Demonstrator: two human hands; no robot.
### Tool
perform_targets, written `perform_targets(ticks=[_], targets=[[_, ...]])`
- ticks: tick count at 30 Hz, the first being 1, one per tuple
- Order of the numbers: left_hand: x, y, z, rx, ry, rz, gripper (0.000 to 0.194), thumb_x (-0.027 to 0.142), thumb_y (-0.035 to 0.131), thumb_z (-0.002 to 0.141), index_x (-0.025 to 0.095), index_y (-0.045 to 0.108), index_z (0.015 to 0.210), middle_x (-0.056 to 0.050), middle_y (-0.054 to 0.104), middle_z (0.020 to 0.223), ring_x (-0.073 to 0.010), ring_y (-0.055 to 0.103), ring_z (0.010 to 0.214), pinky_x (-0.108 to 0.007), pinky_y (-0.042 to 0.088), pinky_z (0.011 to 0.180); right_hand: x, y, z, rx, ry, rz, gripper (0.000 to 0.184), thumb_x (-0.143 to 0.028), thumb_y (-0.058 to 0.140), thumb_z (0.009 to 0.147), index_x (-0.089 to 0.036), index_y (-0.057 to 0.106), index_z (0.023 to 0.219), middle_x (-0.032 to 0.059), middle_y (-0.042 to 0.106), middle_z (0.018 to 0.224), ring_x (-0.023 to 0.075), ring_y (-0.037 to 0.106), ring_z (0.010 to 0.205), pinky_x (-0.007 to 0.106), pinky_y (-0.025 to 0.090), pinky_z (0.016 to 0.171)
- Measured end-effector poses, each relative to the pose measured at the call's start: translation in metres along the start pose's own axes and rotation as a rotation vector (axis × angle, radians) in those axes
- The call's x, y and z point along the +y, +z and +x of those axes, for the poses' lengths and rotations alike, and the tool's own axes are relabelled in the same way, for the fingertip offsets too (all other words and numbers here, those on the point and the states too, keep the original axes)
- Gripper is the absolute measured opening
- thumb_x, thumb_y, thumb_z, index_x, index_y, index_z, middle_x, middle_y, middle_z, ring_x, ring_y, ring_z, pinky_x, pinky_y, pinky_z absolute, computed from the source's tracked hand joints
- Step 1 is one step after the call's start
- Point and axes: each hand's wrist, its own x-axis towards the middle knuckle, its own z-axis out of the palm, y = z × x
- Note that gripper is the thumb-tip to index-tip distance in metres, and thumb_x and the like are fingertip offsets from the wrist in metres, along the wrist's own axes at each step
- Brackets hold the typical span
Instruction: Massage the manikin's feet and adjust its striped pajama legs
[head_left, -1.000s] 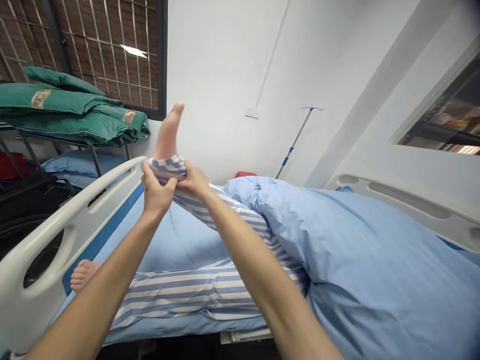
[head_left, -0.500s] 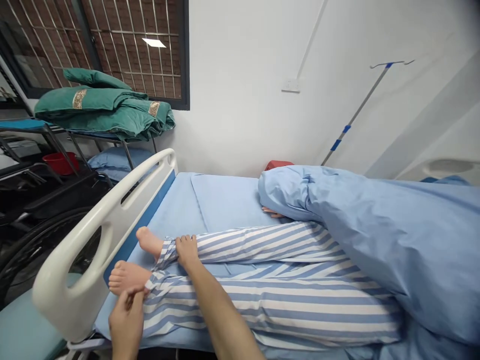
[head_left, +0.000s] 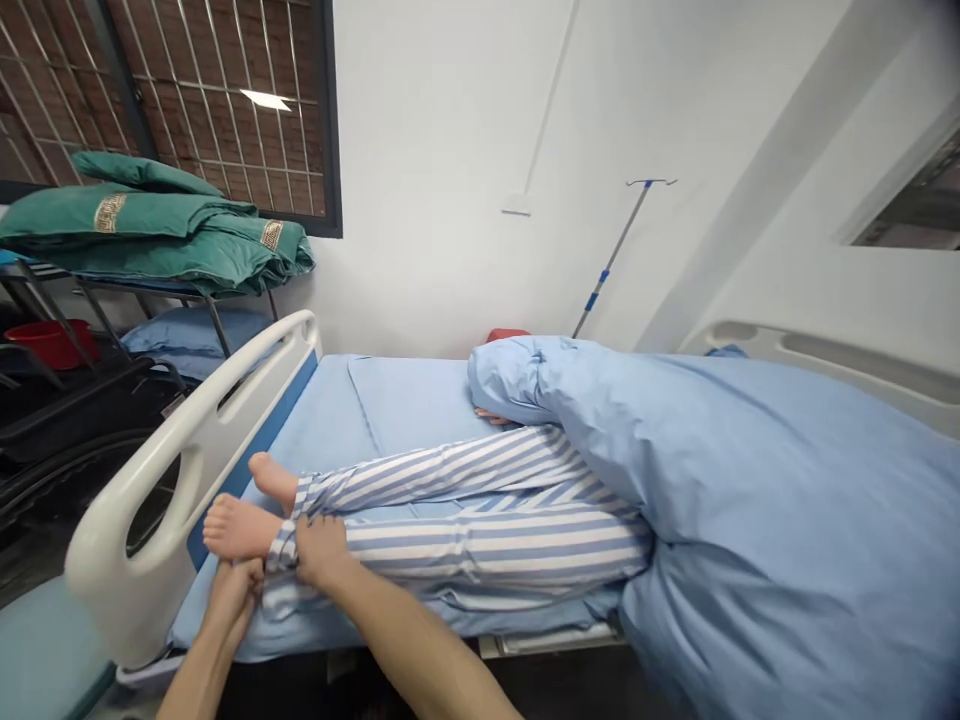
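Two bare feet, the near foot (head_left: 236,528) and the far foot (head_left: 271,482), stick out of blue-and-white striped trousers (head_left: 487,540) on the bed. They belong to a lying figure that looks like a manikin. My right hand (head_left: 322,552) grips the near trouser leg just above the ankle. Closed at the near heel, beside the trouser cuff, is my left hand (head_left: 234,592); whether heel or cloth is in its fingers is hidden. A thick blue quilt (head_left: 750,480) covers the upper body, and a few fingers of the figure's hand (head_left: 491,416) show under its edge.
A white footboard (head_left: 157,480) rises beyond the feet. Green folded bedding (head_left: 165,230) lies on a rack by the window, near a red bucket (head_left: 52,343) and a wheelchair (head_left: 75,440). An IV pole (head_left: 611,260) stands behind the bed.
My right hand has moved from the far trouser leg to the near one. The near leg now lies closer to the far leg. My view has shifted right.
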Motion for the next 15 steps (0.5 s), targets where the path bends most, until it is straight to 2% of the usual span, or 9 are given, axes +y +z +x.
perform_targets(ticks=[2,4,5,7,9,11,12,13,15], targets=[[0.039,0.007,-0.012,-0.035,0.023,-0.054,0.047,0.007,0.052,0.039,0.025,0.048,0.082,0.011,0.039,0.047,-0.0070,0.034,0.040,-0.018,0.025,0.037,-0.002,-0.036,-0.007,0.069,-0.031,0.007,0.064,-0.036,0.070,0.061,-0.015,0.046,0.117,0.0159,0.063,0.110,0.0285,0.060,0.100,0.042,0.047,0.084],[0.093,0.022,-0.029,-0.124,0.100,-0.110,0.059,0.006,0.056,0.042,0.025,0.053,0.098,0.008,0.053,0.061,-0.0068,0.042,0.047,-0.017,0.034,0.043,0.000,-0.091,-0.018,0.131,-0.075,0.014,0.057,-0.036,0.064,0.066,-0.017,0.045,0.115,0.0132,0.065,0.106,0.0281,0.063,0.095,0.041,0.050,0.078],[0.123,0.034,-0.038,-0.195,0.170,-0.140,0.063,0.005,0.058,0.044,0.025,0.054,0.103,0.005,0.060,0.076,-0.0088,0.051,0.059,-0.018,0.041,0.050,0.003,-0.124,-0.025,0.168,-0.078,0.029,0.054,-0.037,0.062,0.067,-0.017,0.045,0.114,0.0122,0.066,0.104,0.0283,0.063,0.093,0.041,0.050,0.075],[0.183,0.065,-0.061,-0.338,0.344,-0.183,0.065,0.006,0.059,0.049,0.023,0.055,0.112,-0.001,0.062,0.100,-0.0130,0.057,0.082,-0.019,0.046,0.066,0.015,-0.192,-0.042,0.278,-0.089,0.057,0.052,-0.039,0.060,0.069,-0.018,0.044,0.114,0.0107,0.066,0.103,0.0281,0.063,0.092,0.039,0.050,0.072],[0.233,0.103,-0.084,-0.442,0.491,-0.211,0.067,0.005,0.058,0.053,0.019,0.052,0.119,-0.004,0.060,0.109,-0.0162,0.056,0.093,-0.022,0.045,0.074,0.030,-0.256,-0.065,0.403,-0.094,0.093,0.057,-0.041,0.061,0.067,-0.019,0.044,0.116,0.0070,0.065,0.103,0.0264,0.062,0.093,0.036,0.050,0.073],[0.267,0.140,-0.107,-0.506,0.575,-0.224,0.055,0.006,0.056,0.057,0.013,0.056,0.112,-0.005,0.062,0.098,-0.0163,0.056,0.091,-0.023,0.045,0.075,0.045,-0.306,-0.088,0.512,-0.136,0.110,0.054,-0.042,0.061,0.067,-0.019,0.046,0.114,0.0024,0.063,0.104,0.0238,0.061,0.094,0.034,0.049,0.077],[0.277,0.155,-0.116,-0.590,0.618,-0.178,0.049,0.006,0.055,0.059,0.011,0.057,0.108,-0.006,0.062,0.096,-0.0169,0.056,0.090,-0.024,0.045,0.074,0.052,-0.324,-0.099,0.539,-0.142,0.110,0.054,-0.043,0.060,0.067,-0.018,0.048,0.113,0.0011,0.062,0.101,0.0229,0.061,0.093,0.034,0.049,0.078],[0.284,0.167,-0.124,-0.593,0.658,-0.172,0.048,0.006,0.055,0.059,0.011,0.058,0.106,-0.005,0.062,0.094,-0.0169,0.056,0.088,-0.025,0.045,0.074,0.056,-0.337,-0.109,0.570,-0.137,0.109,0.054,-0.044,0.059,0.067,-0.017,0.049,0.113,0.0001,0.062,0.099,0.0221,0.061,0.092,0.034,0.049,0.078],[0.288,0.180,-0.135,-0.583,0.700,-0.158,0.047,0.006,0.056,0.058,0.013,0.058,0.105,-0.004,0.062,0.094,-0.0165,0.057,0.086,-0.025,0.045,0.074,0.061,-0.348,-0.120,0.605,-0.133,0.110,0.054,-0.045,0.058,0.068,-0.016,0.049,0.112,-0.0010,0.061,0.095,0.0207,0.061,0.088,0.034,0.049,0.077]])
